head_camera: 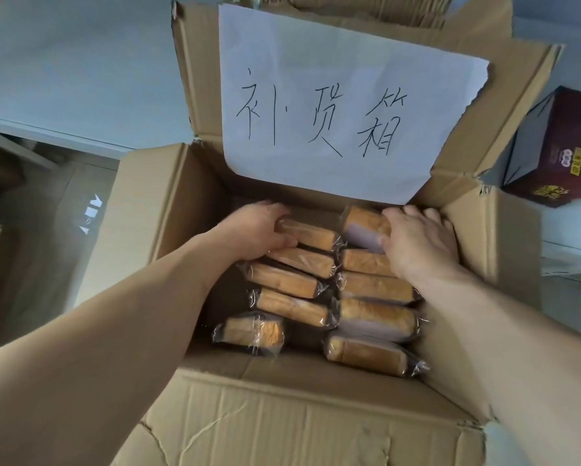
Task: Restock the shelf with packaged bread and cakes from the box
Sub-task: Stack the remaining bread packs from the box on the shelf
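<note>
- An open cardboard box (316,398) sits on the floor, its flaps folded outward, and both of the person's bare arms reach down into it.
- Inside lie two rows of bread packs (282,280), golden loaves in clear wrappers, stacked one against the next from the near wall to the far wall.
- The left hand (255,230) grips the farthest pack of the left row (307,234), fingers curled over its far end and thumb on the near side.
- The right hand (417,242) holds the farthest pack of the right row (363,227), which stands tilted up; the thumb presses its side, fingers draped over the top.
- A white paper sheet (343,95) with handwritten characters is stuck on the far flap.
- A dark red carton (558,156) stands to the right, apart from the box.
</note>
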